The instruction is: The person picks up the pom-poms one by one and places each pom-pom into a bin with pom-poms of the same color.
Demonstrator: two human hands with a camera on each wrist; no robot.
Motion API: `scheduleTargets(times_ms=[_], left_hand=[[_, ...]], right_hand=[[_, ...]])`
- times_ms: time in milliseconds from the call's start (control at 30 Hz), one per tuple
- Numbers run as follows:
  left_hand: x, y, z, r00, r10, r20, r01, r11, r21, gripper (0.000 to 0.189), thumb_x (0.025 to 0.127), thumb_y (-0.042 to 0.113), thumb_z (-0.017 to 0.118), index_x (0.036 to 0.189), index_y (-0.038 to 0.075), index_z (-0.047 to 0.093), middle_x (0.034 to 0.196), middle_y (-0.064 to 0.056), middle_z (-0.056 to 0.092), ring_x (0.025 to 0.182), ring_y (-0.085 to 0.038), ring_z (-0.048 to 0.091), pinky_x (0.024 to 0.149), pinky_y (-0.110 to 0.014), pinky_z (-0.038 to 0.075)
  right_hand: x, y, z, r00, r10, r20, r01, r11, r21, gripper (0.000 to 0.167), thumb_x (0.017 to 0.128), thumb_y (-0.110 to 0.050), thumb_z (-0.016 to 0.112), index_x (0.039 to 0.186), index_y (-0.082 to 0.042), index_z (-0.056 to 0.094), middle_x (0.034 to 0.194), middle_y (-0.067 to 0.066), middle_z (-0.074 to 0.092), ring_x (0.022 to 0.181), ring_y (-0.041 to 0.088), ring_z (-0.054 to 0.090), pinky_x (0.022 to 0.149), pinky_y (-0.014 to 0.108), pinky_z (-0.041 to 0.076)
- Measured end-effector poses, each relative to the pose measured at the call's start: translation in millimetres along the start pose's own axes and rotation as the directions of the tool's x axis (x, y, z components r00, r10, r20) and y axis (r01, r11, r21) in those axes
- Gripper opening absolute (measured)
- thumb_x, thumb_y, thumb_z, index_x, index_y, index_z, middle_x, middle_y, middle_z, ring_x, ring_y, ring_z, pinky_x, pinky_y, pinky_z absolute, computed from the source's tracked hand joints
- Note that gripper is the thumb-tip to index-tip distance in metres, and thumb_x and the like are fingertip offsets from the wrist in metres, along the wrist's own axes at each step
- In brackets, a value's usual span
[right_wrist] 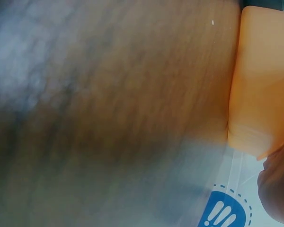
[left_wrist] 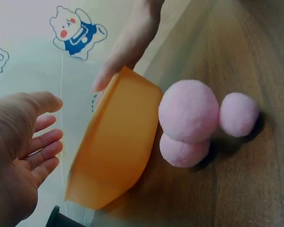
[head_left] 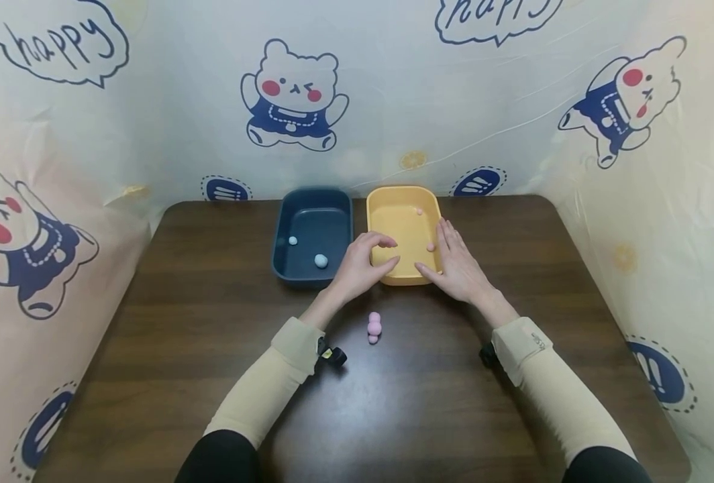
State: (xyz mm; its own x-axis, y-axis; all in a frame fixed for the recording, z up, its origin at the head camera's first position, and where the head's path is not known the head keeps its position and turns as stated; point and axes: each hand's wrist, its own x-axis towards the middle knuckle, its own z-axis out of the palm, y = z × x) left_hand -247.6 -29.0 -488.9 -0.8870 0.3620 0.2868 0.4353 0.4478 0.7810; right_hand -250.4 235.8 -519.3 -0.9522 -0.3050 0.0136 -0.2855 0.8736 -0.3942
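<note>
My left hand (head_left: 363,265) is over the near left part of a yellow tray (head_left: 402,279), thumb and fingers apart and bent in a loose C with nothing between them. At the tray's right side, my right hand (head_left: 462,272) has its fingers stretched along the rim and its thumb over the near edge. Inside lie two small pink balls, one far (head_left: 419,211) and one (head_left: 431,247) close to the right fingers. On the table in front stands a row of pink clay-like balls (head_left: 374,328), touching one another; the left wrist view shows them (left_wrist: 189,111) large beside the tray.
Left of the yellow tray stands a dark blue tray (head_left: 281,265) holding a larger pale blue ball (head_left: 321,261) and a smaller one (head_left: 293,240). Both trays sit at the back of the brown wooden table (head_left: 212,302), before a printed cloth backdrop (head_left: 387,87).
</note>
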Motion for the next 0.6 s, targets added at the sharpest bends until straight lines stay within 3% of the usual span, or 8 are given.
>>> scheduleTargets(times_ms=[600], left_hand=[[-52.5, 13.8, -18.4, 0.997, 0.019, 0.075, -0.02, 1.0, 0.022, 0.047, 0.095, 0.025, 0.088, 0.136, 0.012, 0.07, 0.138, -0.005, 0.072, 0.133, -0.024, 0.064, 0.119, -0.049, 0.054]], right_hand=[[0.3, -1.2, -1.2, 1.0, 0.007, 0.006, -0.007, 1.0, 0.01, 0.113, 0.105, -0.072, 0.05, 0.175, -0.003, -0.006, 0.187, 0.017, -0.009, 0.175, 0.036, -0.002, 0.142, 0.057, 0.012]])
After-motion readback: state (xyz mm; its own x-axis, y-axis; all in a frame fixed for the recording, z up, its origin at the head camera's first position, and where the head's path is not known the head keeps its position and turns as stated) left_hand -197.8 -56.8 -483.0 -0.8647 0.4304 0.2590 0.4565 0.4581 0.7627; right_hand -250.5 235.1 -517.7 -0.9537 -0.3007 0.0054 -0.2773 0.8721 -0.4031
